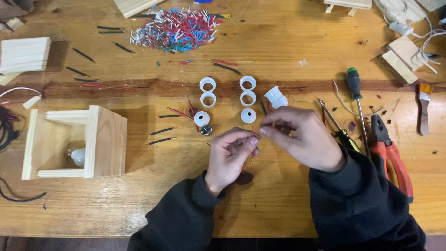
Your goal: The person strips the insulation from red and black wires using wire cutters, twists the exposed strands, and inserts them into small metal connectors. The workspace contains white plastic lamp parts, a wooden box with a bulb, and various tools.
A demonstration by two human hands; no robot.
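My left hand (231,155) and my right hand (299,137) meet over the middle of the wooden workbench (139,209), fingertips pinched together on a thin red wire (255,134). Most of the wire is hidden by the fingers. Just beyond the hands lie white plastic lamp-socket parts: rings (207,84) (247,83), caps (201,118) (248,115) and a socket body (276,97). A small metal piece (206,130) lies by the left cap.
An open wooden box (100,142) with a light bulb (78,156) inside stands at the left. A heap of coloured wire offcuts (175,29) lies at the back. Screwdrivers (355,90) (341,130), red-handled pliers (392,155), a brush (424,107) and wood blocks (402,58) are at the right.
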